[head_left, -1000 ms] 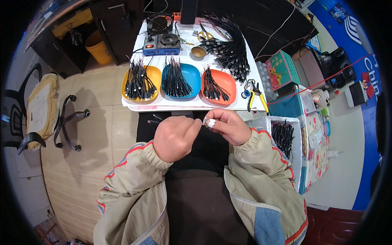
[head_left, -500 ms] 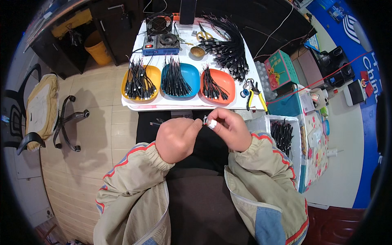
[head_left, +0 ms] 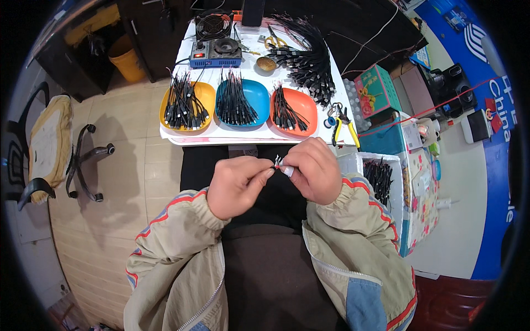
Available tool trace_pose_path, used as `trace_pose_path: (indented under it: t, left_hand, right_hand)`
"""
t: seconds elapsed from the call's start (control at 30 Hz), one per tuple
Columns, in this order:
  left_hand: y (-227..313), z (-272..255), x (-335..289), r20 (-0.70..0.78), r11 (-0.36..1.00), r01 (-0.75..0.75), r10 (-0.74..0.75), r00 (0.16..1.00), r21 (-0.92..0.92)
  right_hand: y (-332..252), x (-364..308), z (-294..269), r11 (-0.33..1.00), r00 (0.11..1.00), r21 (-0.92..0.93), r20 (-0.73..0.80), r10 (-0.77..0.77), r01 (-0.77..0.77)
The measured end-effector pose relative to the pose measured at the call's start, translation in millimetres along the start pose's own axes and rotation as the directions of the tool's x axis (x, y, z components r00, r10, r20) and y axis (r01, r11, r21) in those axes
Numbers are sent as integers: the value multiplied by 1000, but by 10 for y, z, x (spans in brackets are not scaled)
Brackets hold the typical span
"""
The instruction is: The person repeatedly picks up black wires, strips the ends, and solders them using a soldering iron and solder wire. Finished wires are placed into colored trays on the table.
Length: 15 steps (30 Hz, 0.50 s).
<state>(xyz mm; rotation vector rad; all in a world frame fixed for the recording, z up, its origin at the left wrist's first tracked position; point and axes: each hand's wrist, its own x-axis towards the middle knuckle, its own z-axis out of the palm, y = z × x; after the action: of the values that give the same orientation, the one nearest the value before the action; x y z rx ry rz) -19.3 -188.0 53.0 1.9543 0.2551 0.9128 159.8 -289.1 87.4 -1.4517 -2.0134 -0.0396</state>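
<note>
My left hand pinches, thumb against forefinger, a short black cable in front of my lap. At its end, thin red and pale wires stick up between the hands. My right hand is closed on these wires with thumb and fingers; a white wrap covers its thumb tip. Most of the cable is hidden behind the left hand. Beyond the hands, at the table's near edge, black cables lie in a yellow tray, a blue tray and an orange tray.
On the white table stand a blue solder pot and a small fan. A large cable bundle, a round brown tin and yellow-handled pliers lie there too. A foam box of cables stands right; an office chair left.
My left hand has turned slightly and its thumb shows more. My right fingers have curled in over the wires. The connector end seen left of my left hand is now out of sight.
</note>
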Motion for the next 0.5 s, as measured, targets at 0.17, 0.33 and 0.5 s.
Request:
trace_pose_path:
  t: [0.17, 0.33, 0.5]
  left_hand:
    - [-42, 13, -6, -35, 968, -168, 177, 984, 185]
    - [-113, -146, -19, 274, 777, 364, -254, 928, -514]
    - [-95, -157, -38, 410, 608, 491, -280, 868, -624]
  right_hand:
    - [-8, -15, 36, 426, 758, 636, 449, 473, -643]
    - [9, 20, -112, 835, 937, 431, 226, 266, -341]
    - [-54, 80, -80, 918, 989, 378, 132, 74, -119]
